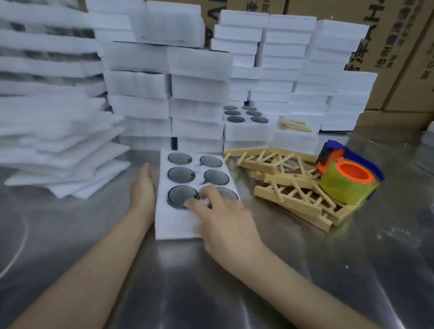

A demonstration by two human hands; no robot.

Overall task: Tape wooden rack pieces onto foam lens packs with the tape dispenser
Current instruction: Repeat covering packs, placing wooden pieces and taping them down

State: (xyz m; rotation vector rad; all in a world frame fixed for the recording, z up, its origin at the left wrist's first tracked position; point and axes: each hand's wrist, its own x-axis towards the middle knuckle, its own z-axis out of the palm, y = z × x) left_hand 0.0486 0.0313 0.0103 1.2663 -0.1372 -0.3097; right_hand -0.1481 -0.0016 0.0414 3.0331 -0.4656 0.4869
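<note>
A white foam lens pack [177,222] with several dark round lenses lies flat on the steel table in front of me. My left hand [142,188] presses flat against its left edge, fingers straight. My right hand [221,218] rests on the pack's near right part, fingertips touching the nearest lenses. A heap of wooden rack pieces [289,189] lies just right of the pack. On the heap's right side sits the tape dispenser [346,176], blue and orange with a yellow-green tape roll.
Tall stacks of white foam packs [169,89] wall off the back. Loose foam sheets [59,144] pile up at the left. Another open lens pack [244,127] and a few wooden pieces [293,125] sit behind the heap. Cardboard boxes [399,52] stand at the far right.
</note>
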